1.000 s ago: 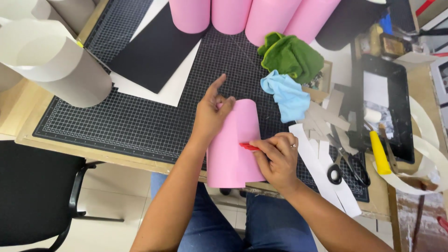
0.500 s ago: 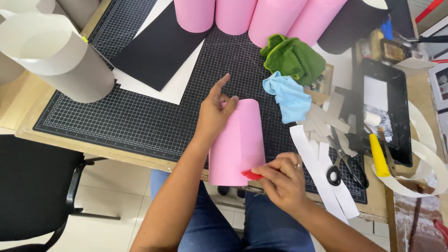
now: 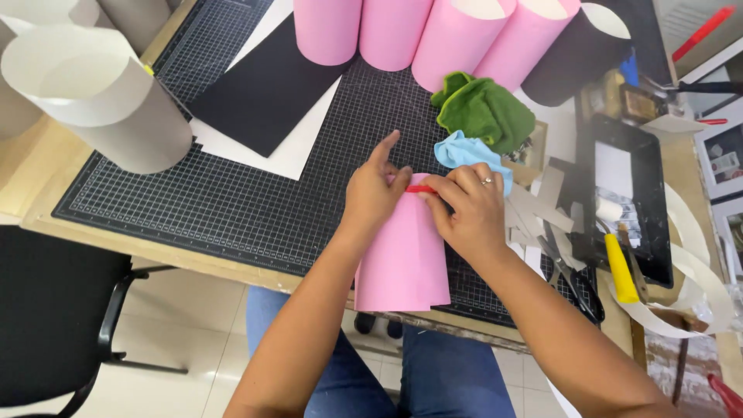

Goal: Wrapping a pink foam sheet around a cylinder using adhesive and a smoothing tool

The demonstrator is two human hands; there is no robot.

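Your left hand (image 3: 373, 193) presses flat on the far end of the pink paper tube (image 3: 404, 255) lying between your wrists, while your right hand (image 3: 463, 207) pinches a small red clip (image 3: 422, 189) at that rim. The tube looks light, thin and easily creased, so hold it gently near the seam, not mid-body.

We see matt smooth pink paper tube (image 3: 402, 255) under fingers (image 3: 457, 186); beyond fingers, soft fuzzy green cloth (image 3: 484, 112), blue cloth (image 3: 464, 151); matt rubbery gridded cutting mat (image 3: 201, 201).
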